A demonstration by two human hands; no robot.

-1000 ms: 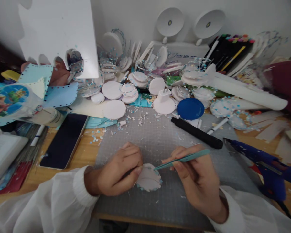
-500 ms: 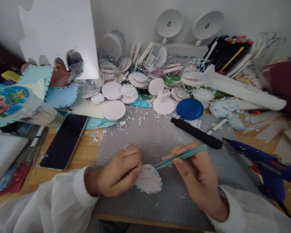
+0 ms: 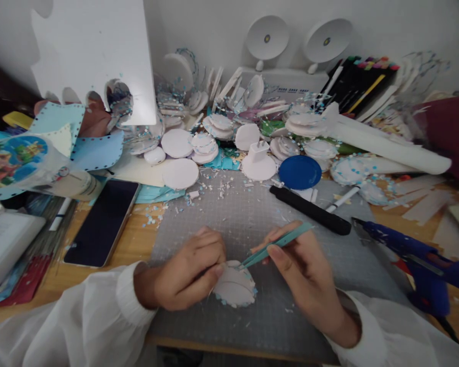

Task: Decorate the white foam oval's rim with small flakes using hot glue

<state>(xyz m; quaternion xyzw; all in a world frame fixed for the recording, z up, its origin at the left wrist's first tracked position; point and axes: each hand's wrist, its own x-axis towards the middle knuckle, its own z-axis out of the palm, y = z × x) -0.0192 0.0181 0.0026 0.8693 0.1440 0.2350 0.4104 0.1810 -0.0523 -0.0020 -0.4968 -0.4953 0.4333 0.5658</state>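
Note:
My left hand (image 3: 193, 270) is closed, its thumb and fingers pinching the left edge of a white round disc (image 3: 235, 288). Small blue and white bits line the disc's rim, and a thin curved line crosses its face. In my right hand (image 3: 306, 270) is a pair of teal tweezers (image 3: 279, 244), held between thumb and fingers. The tweezer tips point down and left, at the disc's upper edge. Whether they grip anything is too small to tell. Under both hands lies a grey gridded cutting mat (image 3: 275, 326).
A phone (image 3: 103, 224) lies at left, beside a plastic cup (image 3: 67, 176). Across the back are many white discs (image 3: 180, 174) and a blue round lid (image 3: 300, 172). A black tool (image 3: 309, 209) and a blue glue gun (image 3: 416, 260) rest on the right.
My right hand has shifted slightly left with the tweezers, whose tips now reach a little further in over the disc's upper edge. My left hand and the disc have barely moved.

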